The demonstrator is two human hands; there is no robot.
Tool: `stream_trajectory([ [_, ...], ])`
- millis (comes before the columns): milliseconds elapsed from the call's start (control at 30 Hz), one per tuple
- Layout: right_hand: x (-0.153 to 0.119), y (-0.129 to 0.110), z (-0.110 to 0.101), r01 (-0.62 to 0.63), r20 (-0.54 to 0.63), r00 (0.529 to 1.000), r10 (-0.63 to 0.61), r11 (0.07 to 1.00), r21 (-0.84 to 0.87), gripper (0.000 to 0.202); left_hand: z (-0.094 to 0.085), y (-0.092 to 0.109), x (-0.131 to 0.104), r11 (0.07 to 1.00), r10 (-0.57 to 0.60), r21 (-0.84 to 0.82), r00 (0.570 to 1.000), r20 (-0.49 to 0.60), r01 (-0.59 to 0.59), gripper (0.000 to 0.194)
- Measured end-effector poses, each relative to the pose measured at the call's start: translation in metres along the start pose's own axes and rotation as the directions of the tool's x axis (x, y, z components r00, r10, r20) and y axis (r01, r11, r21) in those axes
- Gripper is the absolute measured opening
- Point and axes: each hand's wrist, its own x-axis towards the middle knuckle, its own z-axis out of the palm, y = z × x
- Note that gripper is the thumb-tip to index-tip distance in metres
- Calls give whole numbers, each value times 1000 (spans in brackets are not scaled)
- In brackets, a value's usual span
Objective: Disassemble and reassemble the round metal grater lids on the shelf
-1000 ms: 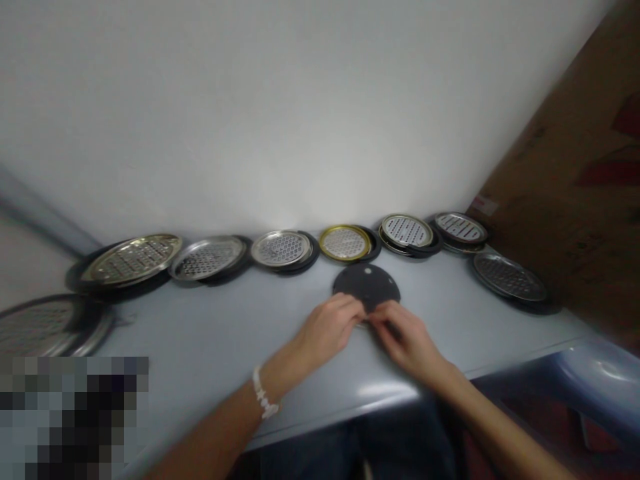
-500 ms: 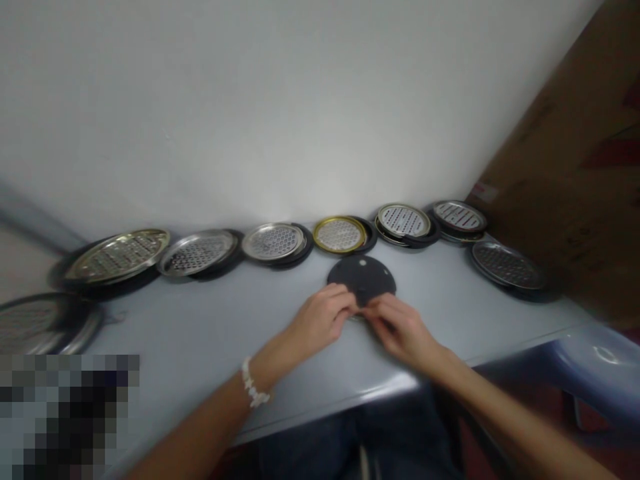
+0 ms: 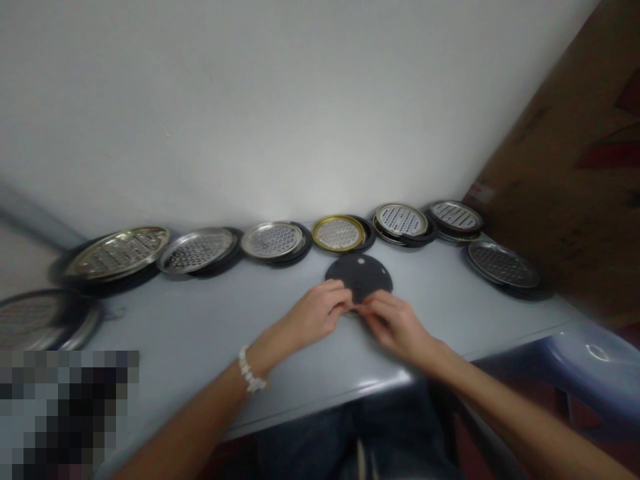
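A flat, round black disc [image 3: 357,272] with a few pale spots near its edge lies on the table in front of me. My left hand [image 3: 327,305] is closed at the disc's near left edge, its thumb and fingers pinched together. From the other side, my right hand [image 3: 395,320] pinches the near right edge, fingertips almost meeting those of the left. Below the fingertips a thin strip of metal-coloured rim shows. The fingers cover the rest of the near edge, and whether something small sits between them is hidden.
Round perforated metal plates with black rings stand in piles along the wall, among them a gold-rimmed plate [image 3: 339,235], a silver plate [image 3: 273,240] and a dark plate [image 3: 503,265]. A brown cardboard surface [image 3: 560,167] rises at the right; a blue stool [image 3: 595,373] is beside the table [image 3: 215,347].
The view has shifted very slightly. Both hands remain pinched at the disc's near edge, and the disc lies in the same place.
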Motion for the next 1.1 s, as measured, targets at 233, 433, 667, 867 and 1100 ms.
stream_trajectory([
  [233,4,-2,-9,-45,75,996,39,995,90,18,-2,1,-2,1000,3,-3,1000,9,-3,19],
  [433,7,-1,-15,-61,124,991,46,991,116,16,-1,4,-4,999,-18,-33,1000,1,18,17],
  [667,5,3,-10,-68,14,998,67,993,94,9,-1,3,-3,991,-75,-112,995,-68,67,11],
  [867,4,5,-9,-21,20,1000,20,1000,17,11,0,1,-2,998,-35,-59,998,-55,31,15],
  [1100,5,5,-10,47,82,996,-46,999,-11,17,-2,3,-2,999,-18,-40,999,-29,17,16],
])
